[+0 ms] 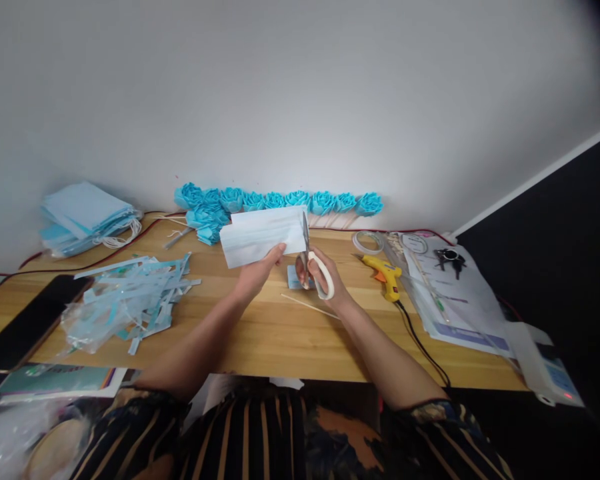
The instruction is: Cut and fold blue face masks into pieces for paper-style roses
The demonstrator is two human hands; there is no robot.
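Observation:
My left hand (259, 273) pinches a pale blue pleated face mask (263, 235) by its lower edge, holding it above the table. A pair of scissors (323, 275) with white handles is in my right hand (329, 270), blades pointing up along the mask's right end. Whether the blades are cutting into the mask I cannot tell. Below them, a small light blue piece (294, 277) lies on the wood, partly hidden by the right hand. A thin pale stick (307, 306) rests on the table nearer to me.
Blue flowers (300, 199) line the wall. At left are stacked masks (87, 213), cut strips (135, 300) and a black phone (30, 320). At right lie a yellow glue gun (386, 272), a tape roll (368, 243), keys (451, 259) and papers (463, 293). A red cable (125, 248) runs behind.

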